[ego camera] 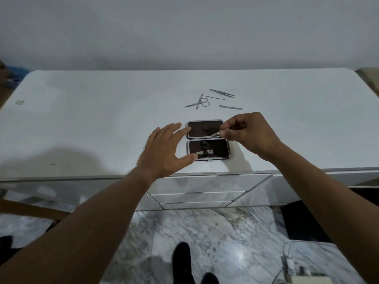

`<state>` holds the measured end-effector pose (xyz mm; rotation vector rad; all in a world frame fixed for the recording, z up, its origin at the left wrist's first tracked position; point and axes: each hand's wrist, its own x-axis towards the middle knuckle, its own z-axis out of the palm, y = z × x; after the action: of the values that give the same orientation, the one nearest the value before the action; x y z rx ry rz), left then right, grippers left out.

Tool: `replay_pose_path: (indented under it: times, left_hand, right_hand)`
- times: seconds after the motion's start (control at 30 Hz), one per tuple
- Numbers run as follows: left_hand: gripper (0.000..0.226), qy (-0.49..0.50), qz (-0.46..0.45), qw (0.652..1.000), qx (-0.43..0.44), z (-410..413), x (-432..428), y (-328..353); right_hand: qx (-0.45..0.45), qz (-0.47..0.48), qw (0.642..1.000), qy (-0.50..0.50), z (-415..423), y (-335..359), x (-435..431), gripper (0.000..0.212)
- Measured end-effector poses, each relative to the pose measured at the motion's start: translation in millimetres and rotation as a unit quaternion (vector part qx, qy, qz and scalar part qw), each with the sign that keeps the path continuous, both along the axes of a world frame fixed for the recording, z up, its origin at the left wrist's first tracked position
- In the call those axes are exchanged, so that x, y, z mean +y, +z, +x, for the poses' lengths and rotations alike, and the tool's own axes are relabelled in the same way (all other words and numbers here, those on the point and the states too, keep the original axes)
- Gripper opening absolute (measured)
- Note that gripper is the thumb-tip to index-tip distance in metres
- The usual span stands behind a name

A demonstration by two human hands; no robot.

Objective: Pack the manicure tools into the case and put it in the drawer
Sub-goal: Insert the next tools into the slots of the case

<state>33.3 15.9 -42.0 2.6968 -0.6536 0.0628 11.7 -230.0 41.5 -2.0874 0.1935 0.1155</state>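
A small metal-rimmed case [207,140] lies open flat near the front edge of the white table, both halves lined in dark brown. A nail clipper [205,153] sits under a strap in the near half. My left hand [166,149] rests open against the case's left side, thumb touching the near half. My right hand [248,132] pinches a small metal tool [215,134] over the right edge of the far half. Behind the case lie scissors [202,102], tweezers [222,92], a thin pick [215,97] and a nail file [230,107].
The white table [92,124] stands against a grey wall. Under its front edge sit three shut drawers [196,194] with glossy marble-look fronts. Below is a marble floor with my dark shoes [182,261] and a white charger with cable [291,267] at the lower right.
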Motion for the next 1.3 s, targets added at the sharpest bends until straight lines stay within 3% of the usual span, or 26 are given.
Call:
replay_pose_path:
  times: [0.3, 0.5, 1.3]
  left_hand:
    - [0.078, 0.001, 0.0, 1.0, -0.001, 0, 0, 1]
    - [0.079, 0.001, -0.003, 1.0, 0.002, 0, 0, 2]
    - [0.08, 0.004, -0.003, 1.0, 0.007, -1, 0, 1]
  right_hand:
    - [-0.024, -0.191, 0.98, 0.055, -3, -11, -2, 0.02]
    - [-0.088, -0.301, 0.941, 0.128, -5, -16, -3, 0.018]
    - [-0.074, -0.286, 0.946, 0.136, 0, -16, 21, 0.017]
